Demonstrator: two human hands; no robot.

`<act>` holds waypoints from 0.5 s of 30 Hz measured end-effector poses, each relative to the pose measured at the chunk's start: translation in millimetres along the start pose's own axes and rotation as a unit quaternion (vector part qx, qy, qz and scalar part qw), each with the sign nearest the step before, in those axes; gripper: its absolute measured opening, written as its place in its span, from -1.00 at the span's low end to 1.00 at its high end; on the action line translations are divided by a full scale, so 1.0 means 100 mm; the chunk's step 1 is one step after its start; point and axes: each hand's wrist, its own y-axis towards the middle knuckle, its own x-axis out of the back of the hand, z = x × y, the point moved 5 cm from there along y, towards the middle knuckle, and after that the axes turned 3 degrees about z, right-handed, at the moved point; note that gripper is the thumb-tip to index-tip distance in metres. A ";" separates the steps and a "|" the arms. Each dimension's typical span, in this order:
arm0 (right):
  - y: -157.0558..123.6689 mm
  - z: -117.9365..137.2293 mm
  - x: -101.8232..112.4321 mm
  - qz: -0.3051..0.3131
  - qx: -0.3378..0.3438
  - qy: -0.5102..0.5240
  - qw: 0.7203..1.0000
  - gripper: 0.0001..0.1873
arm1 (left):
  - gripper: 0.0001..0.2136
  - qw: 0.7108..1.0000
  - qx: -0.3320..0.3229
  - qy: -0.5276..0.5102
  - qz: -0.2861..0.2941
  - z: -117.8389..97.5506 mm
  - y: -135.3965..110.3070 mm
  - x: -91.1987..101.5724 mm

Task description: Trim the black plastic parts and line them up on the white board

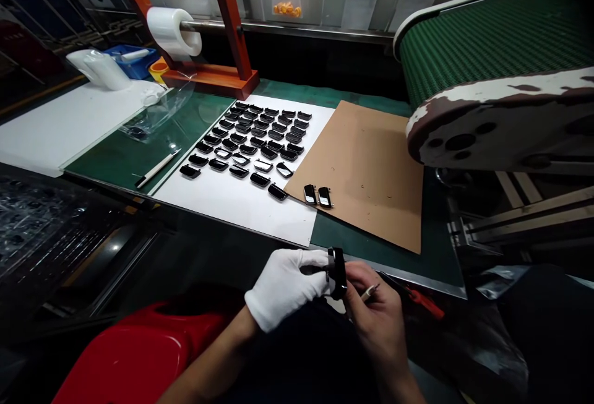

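Observation:
My left hand (290, 283), in a white glove, grips a glossy black plastic part (338, 274) between thumb and fingers, in front of the table edge. Bare, my right hand (377, 305) is closed around a slim pale-handled tool (370, 292). The working end of that tool is hidden behind my fingers and the part. My right fingertips are close against the part's right side; whether they also grip it is unclear. Two similar black parts (317, 196) lie on the near left edge of a brown cardboard sheet (371, 163).
Several rows of black parts (248, 150) cover a white sheet (218, 206). A white pen-like tool (158, 169) lies left of them. Behind stands an orange frame (225, 20) with a plastic film roll (174, 31). A green conveyor (496, 39) overhangs the right. A red stool (134, 354) is lower left.

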 end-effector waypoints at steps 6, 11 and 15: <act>-0.05 -0.27 0.04 -0.111 -0.121 0.235 0.958 -0.75 | -0.46 0.985 -0.068 0.148 0.056 -0.09 -0.05 -0.02; -0.06 -0.25 0.09 -0.127 -0.120 0.254 0.951 -0.74 | -0.19 0.970 -0.138 0.201 -0.010 0.01 -0.06 -0.07; -0.07 -0.20 0.15 -0.082 -0.108 0.249 0.959 -0.77 | -0.20 0.938 -0.207 0.269 -0.069 -0.02 -0.10 -0.09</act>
